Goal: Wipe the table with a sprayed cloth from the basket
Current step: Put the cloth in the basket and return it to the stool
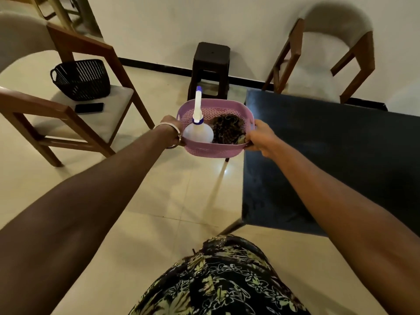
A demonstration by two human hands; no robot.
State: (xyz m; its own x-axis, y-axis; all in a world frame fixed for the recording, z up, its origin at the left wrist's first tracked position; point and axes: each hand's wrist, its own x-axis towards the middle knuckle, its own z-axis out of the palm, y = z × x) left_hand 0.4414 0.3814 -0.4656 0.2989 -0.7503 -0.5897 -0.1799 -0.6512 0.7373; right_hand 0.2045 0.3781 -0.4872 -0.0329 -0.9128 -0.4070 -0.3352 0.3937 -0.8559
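Note:
I hold a purple plastic basket [213, 150] in the air over the floor, just left of the dark table [329, 160]. My left hand [173, 127] grips the basket's left end and my right hand [259, 138] grips its right end. Inside the basket stands a white spray bottle [198, 130] with a blue tip, on the left side. A crumpled dark patterned cloth [228, 130] lies beside it on the right. The fingers of both hands are partly hidden behind the basket's rim.
A wooden chair [68, 114] at the left carries a black basket [80, 79] and a phone [89, 108]. A dark stool [210, 69] stands by the wall straight ahead. Another wooden chair [322, 62] stands behind the table at the right.

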